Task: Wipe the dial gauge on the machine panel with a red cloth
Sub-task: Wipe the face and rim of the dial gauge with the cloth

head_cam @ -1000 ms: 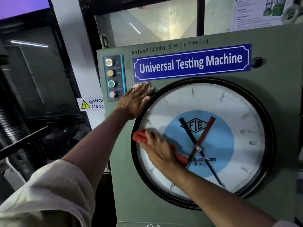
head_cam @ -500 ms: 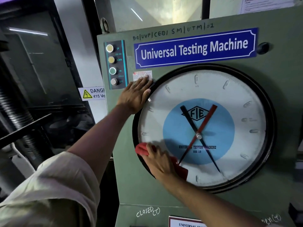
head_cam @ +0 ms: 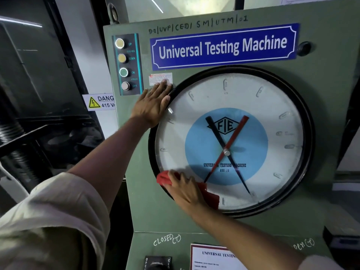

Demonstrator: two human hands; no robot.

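A large round dial gauge with a black rim, white face and blue centre fills the green machine panel. It has one black and one red needle crossed. My right hand presses a red cloth flat against the lower left of the glass, near the rim. Most of the cloth is hidden under the hand. My left hand lies flat, fingers together, on the panel at the gauge's upper left rim, holding nothing.
A strip of several push buttons sits left of the gauge. A blue "Universal Testing Machine" nameplate is above it, a black knob at its right. A 415 V danger sign hangs left of the panel. Dark machine frame stands at the left.
My right hand has slid the red cloth down the left side of the dial, from mid-height to the lower rim. My left hand stays pressed at the upper left rim. The view has tilted down.
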